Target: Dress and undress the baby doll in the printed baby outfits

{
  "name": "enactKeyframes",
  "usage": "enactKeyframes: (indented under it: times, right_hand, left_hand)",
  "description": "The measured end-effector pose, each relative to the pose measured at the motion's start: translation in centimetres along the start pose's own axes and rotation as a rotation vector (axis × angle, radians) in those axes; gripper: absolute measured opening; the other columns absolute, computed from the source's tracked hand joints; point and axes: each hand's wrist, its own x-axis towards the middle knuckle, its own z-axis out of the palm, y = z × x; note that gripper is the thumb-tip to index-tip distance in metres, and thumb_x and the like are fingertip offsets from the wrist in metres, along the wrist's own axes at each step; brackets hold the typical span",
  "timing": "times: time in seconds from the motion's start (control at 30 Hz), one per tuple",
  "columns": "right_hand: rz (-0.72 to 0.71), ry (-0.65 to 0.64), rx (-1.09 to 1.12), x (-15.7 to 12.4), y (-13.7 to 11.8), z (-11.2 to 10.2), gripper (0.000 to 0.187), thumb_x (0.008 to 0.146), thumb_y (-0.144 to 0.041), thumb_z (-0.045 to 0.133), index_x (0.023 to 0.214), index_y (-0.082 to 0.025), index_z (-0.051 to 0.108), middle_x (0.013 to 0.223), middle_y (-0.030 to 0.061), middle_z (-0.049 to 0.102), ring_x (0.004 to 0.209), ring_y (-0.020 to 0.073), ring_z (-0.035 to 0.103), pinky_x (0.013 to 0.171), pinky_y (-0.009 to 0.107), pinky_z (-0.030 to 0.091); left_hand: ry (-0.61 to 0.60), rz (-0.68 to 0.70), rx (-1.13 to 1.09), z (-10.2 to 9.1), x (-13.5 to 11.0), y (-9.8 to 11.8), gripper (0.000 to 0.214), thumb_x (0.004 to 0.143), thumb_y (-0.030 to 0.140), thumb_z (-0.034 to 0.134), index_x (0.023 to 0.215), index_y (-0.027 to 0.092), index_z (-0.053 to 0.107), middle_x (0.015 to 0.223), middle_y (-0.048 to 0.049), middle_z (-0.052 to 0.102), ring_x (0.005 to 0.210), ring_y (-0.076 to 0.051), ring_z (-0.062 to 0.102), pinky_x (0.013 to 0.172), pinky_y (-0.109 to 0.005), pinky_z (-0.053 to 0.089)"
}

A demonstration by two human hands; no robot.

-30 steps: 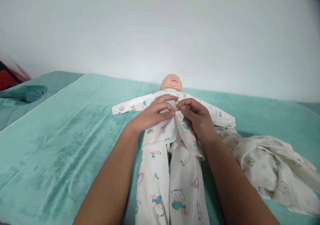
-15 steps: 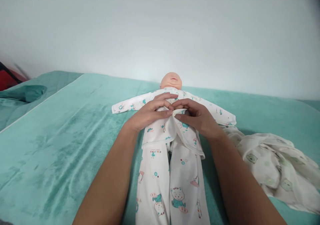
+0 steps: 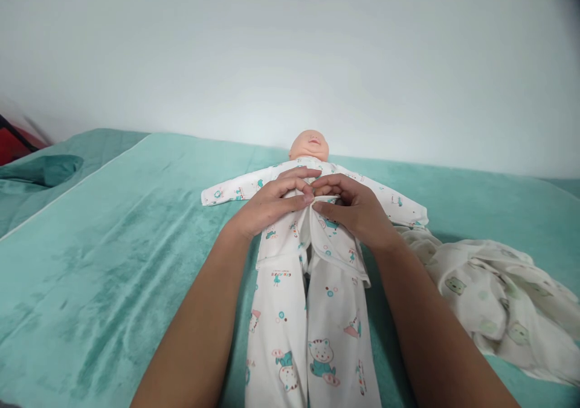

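Observation:
A baby doll (image 3: 310, 144) lies on its back on a teal blanket (image 3: 136, 239), head toward the wall. It wears a white printed top (image 3: 235, 187) and matching trousers (image 3: 312, 335). My left hand (image 3: 272, 205) and my right hand (image 3: 356, 211) meet over the doll's chest. Both pinch the two front edges of the top together with closed fingers. What lies under the fingertips is hidden.
A crumpled white printed cloth (image 3: 498, 299) lies to the right of the doll. A darker teal pillow (image 3: 38, 169) sits at the far left, with something red (image 3: 11, 145) behind it. A plain white wall (image 3: 290, 57) runs along the back.
Both hands have crept slightly up the doll's chest and drawn closer together. The right front flap of the top, lifted before, now lies flatter against the body.

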Motion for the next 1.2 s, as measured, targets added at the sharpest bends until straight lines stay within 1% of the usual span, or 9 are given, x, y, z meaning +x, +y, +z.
enactKeyframes:
  times: [0.13, 0.33, 0.53, 0.67, 0.83, 0.97, 1.07, 1.2]
  right_hand:
    - [-0.007, -0.018, -0.023, -0.06, 0.02, -0.11, 0.027, 0.078, -0.023, 0.073, 0.104, -0.028, 0.069, 0.099, 0.0000, 0.068, 0.080, 0.0141, 0.058, 0.063, 0.027, 0.043]
    - [-0.002, -0.006, -0.074, -0.01, -0.21, -0.03, 0.028, 0.078, -0.021, 0.070, 0.105, -0.028, 0.069, 0.101, 0.0000, 0.067, 0.081, 0.0144, 0.059, 0.060, 0.026, 0.041]
    - [-0.018, -0.021, -0.087, 0.06, -0.55, 0.14, 0.026, 0.077, -0.020, 0.069, 0.102, -0.027, 0.069, 0.102, 0.0012, 0.068, 0.086, 0.0161, 0.060, 0.062, 0.027, 0.045]
    - [-0.027, -0.030, -0.095, 0.11, -0.62, 0.20, 0.025, 0.076, -0.018, 0.069, 0.100, -0.026, 0.068, 0.103, 0.0014, 0.068, 0.087, 0.0163, 0.061, 0.063, 0.027, 0.046]
    - [-0.012, -0.041, -0.070, 0.09, -0.57, 0.10, 0.025, 0.077, -0.019, 0.069, 0.101, -0.027, 0.068, 0.104, 0.0006, 0.068, 0.081, 0.0143, 0.059, 0.060, 0.025, 0.043]
    - [-0.002, -0.066, -0.003, -0.07, -0.45, -0.12, 0.024, 0.079, -0.024, 0.071, 0.103, -0.027, 0.068, 0.104, 0.0008, 0.068, 0.073, 0.0128, 0.056, 0.056, 0.025, 0.040]
    - [-0.010, -0.068, 0.054, -0.21, -0.34, -0.24, 0.021, 0.081, -0.030, 0.070, 0.103, -0.027, 0.068, 0.097, 0.0005, 0.067, 0.068, 0.0122, 0.053, 0.055, 0.026, 0.039]
    - [-0.033, -0.032, 0.099, -0.25, -0.28, -0.14, 0.017, 0.085, -0.035, 0.068, 0.099, -0.028, 0.071, 0.077, -0.0020, 0.058, 0.061, 0.0114, 0.046, 0.054, 0.026, 0.036]
  left_hand:
    - [-0.002, 0.003, 0.003, 0.04, 0.01, 0.02, 0.013, 0.088, 0.034, 0.066, 0.081, 0.023, 0.069, 0.146, -0.0014, 0.053, 0.142, -0.027, 0.041, 0.121, -0.049, 0.025]
    - [-0.022, 0.013, -0.012, -0.10, 0.09, -0.04, 0.015, 0.088, 0.035, 0.066, 0.082, 0.022, 0.068, 0.147, -0.0028, 0.052, 0.143, -0.028, 0.039, 0.121, -0.050, 0.024]
    - [-0.031, 0.012, -0.003, -0.10, 0.05, -0.03, 0.015, 0.088, 0.035, 0.066, 0.080, 0.021, 0.067, 0.148, -0.0029, 0.050, 0.145, -0.028, 0.035, 0.121, -0.050, 0.024]
    - [-0.036, 0.005, 0.015, -0.09, 0.00, 0.08, 0.015, 0.088, 0.034, 0.066, 0.080, 0.021, 0.065, 0.148, -0.0022, 0.050, 0.145, -0.027, 0.035, 0.121, -0.050, 0.024]
    - [-0.032, 0.000, 0.055, 0.03, -0.03, 0.30, 0.015, 0.087, 0.032, 0.065, 0.077, 0.021, 0.063, 0.147, -0.0017, 0.050, 0.143, -0.028, 0.037, 0.119, -0.051, 0.027]
    - [-0.019, 0.000, 0.091, 0.15, -0.02, 0.34, 0.013, 0.086, 0.030, 0.065, 0.076, 0.022, 0.062, 0.146, -0.0014, 0.051, 0.141, -0.027, 0.040, 0.117, -0.049, 0.031]
    - [-0.006, -0.002, 0.121, 0.20, 0.00, 0.38, 0.016, 0.086, 0.034, 0.065, 0.077, 0.022, 0.062, 0.146, -0.0013, 0.051, 0.141, -0.027, 0.040, 0.116, -0.048, 0.032]
    - [0.015, 0.004, 0.120, 0.41, 0.00, 0.56, 0.023, 0.091, 0.039, 0.059, 0.077, 0.021, 0.061, 0.145, -0.0028, 0.052, 0.138, -0.026, 0.044, 0.114, -0.046, 0.033]
